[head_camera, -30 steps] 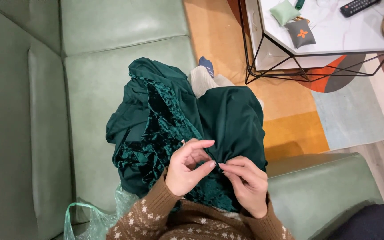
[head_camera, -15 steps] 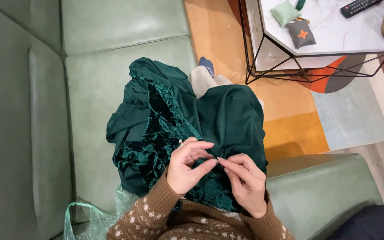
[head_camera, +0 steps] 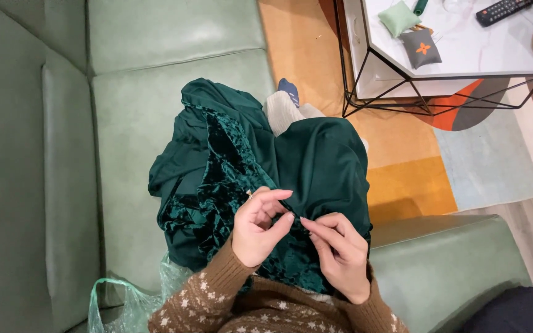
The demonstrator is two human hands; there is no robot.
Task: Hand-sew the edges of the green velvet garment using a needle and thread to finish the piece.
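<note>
Both hands [head_camera: 297,240] pinch green velvet cloth [head_camera: 242,179]; whatever they grip is hidden.

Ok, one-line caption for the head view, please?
Left hand and right hand pinch dark green velvet fabric on the lap, seated on a green sofa.

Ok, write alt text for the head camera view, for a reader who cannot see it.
Seen from above, a person's left hand and right hand pinch a fold of dark green velvet fabric heaped on their lap. They sit on a pale green sofa, with a white table on a colourful rug nearby.
</note>
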